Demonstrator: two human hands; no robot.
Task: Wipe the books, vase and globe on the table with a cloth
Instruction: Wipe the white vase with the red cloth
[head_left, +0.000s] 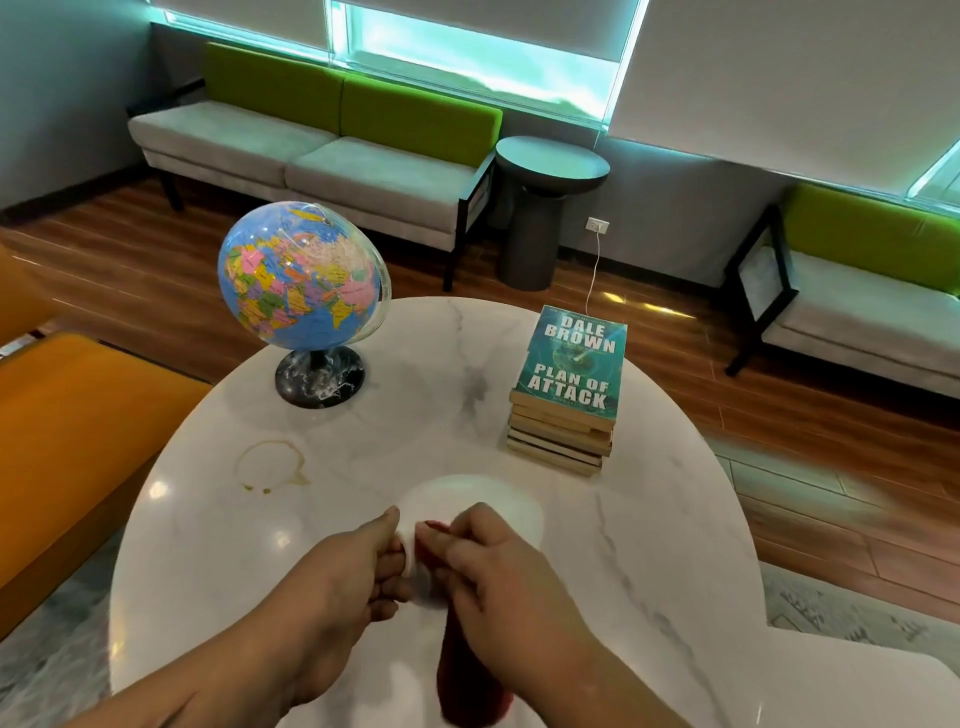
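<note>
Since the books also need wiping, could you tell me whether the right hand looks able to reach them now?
Probably yes: the books lie ahead and right of the right hand, with only bare table between. The hand holds the cloth at the vase, which it must leave first.

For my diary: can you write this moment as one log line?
left hand: grips vase | right hand: holds red cloth at vase | globe, books: untouched
</note>
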